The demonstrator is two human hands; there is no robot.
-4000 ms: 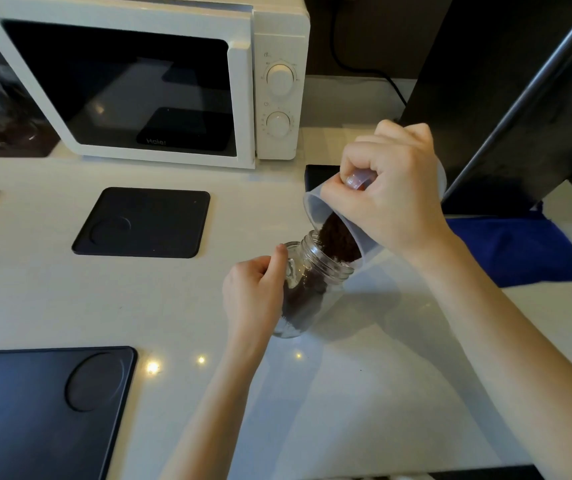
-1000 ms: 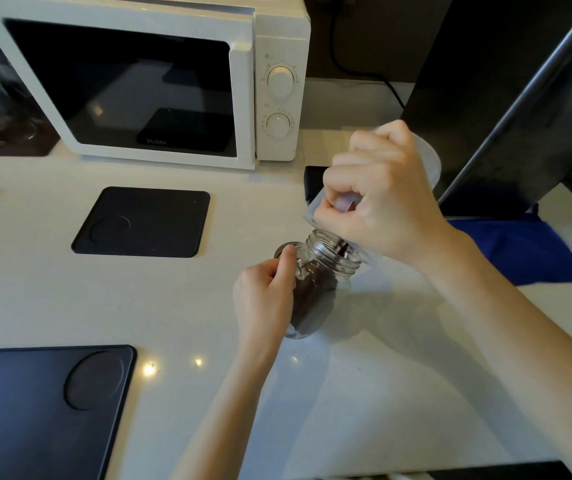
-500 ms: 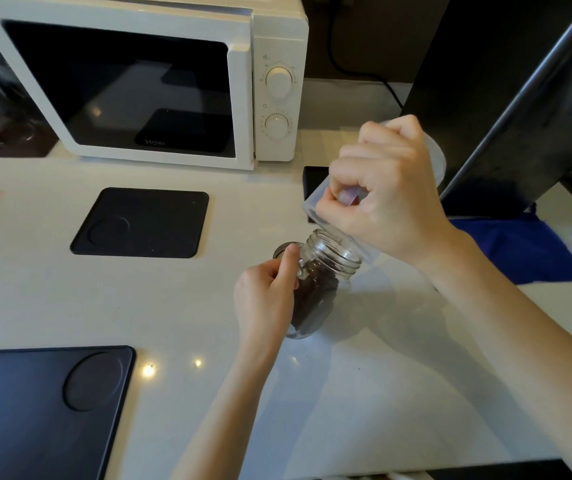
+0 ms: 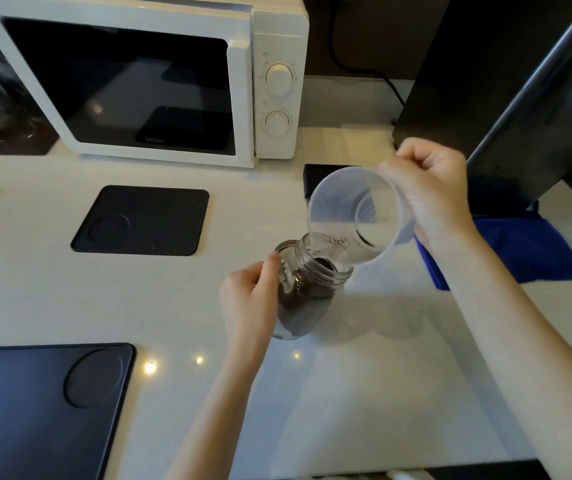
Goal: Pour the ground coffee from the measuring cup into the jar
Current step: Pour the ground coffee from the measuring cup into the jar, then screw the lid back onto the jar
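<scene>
Your right hand (image 4: 429, 195) was closed around the back of the translucent plastic measuring cup (image 4: 353, 216), fingers curled tight on its far side, tipping it so its open mouth faced you and its lower rim hung just over the jar's opening. The cup was almost empty: only a thin scatter of dark ground coffee (image 4: 338, 241) clung to the lower inside wall near the rim. Your left hand (image 4: 250, 299) was wrapped around the left side of the clear glass jar (image 4: 307, 289), thumb pressed near its shoulder, holding it tilted toward the cup on the pale countertop (image 4: 364, 375). The jar held dark grounds filling much of its body. A blue cloth (image 4: 519, 251) lay just beyond your right wrist.
</scene>
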